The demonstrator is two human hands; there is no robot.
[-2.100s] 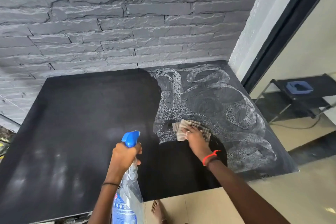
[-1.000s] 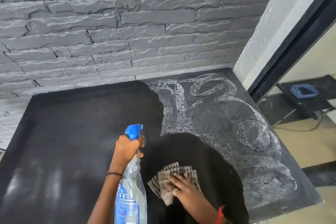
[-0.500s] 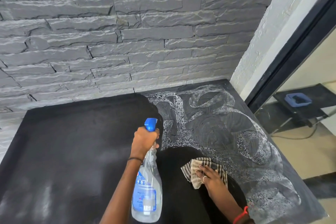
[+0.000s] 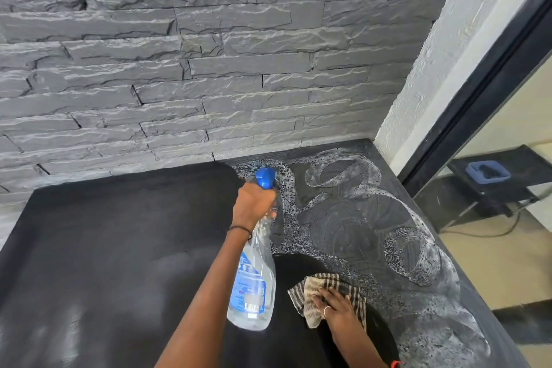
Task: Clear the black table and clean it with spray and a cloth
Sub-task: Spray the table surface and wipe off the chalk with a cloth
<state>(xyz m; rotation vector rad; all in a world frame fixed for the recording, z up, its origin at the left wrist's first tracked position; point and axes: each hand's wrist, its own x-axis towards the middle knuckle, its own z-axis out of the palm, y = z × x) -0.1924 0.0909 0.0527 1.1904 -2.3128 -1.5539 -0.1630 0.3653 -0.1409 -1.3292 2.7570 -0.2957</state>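
The black table [image 4: 119, 248] fills the lower half of the frame, under a gray stone wall [image 4: 209, 69]. White wet swirls [image 4: 373, 218] cover its right part. In the middle, the left hand [image 4: 254, 203] grips the neck of a spray bottle [image 4: 254, 278]. At the lower right, the right hand [image 4: 334, 308] lies flat, pressing a striped cloth [image 4: 316, 284] onto the table.

Black table [image 4: 113, 248], right side foam-streaked, bears a striped cloth [image 4: 321, 284].
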